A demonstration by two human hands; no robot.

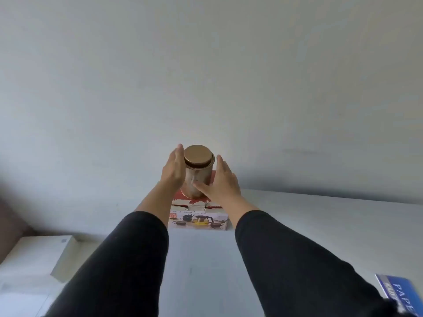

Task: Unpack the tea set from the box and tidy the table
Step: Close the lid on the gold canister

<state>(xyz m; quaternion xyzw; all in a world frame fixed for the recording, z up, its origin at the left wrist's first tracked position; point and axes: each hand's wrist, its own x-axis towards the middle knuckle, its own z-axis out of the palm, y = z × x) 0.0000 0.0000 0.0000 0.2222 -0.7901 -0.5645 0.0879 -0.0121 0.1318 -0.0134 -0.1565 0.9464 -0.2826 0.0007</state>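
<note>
A metal tin (198, 176) with a round golden lid (198, 156) stands upright on the tea set box (198, 219), a closed carton with a printed picture of a teapot and cups, at the far side of the table by the wall. My left hand (174, 168) lies flat against the tin's left side, fingers straight. My right hand (223, 181) is at the tin's right side with straight fingers, and its thumb touches the tin's front low down. The rear of the box is hidden behind the tin and my hands.
The pale table (320, 225) runs along a plain wall. A white flat box (45, 252) lies at the near left. A blue pack with white lettering (398, 294) sits at the near right corner.
</note>
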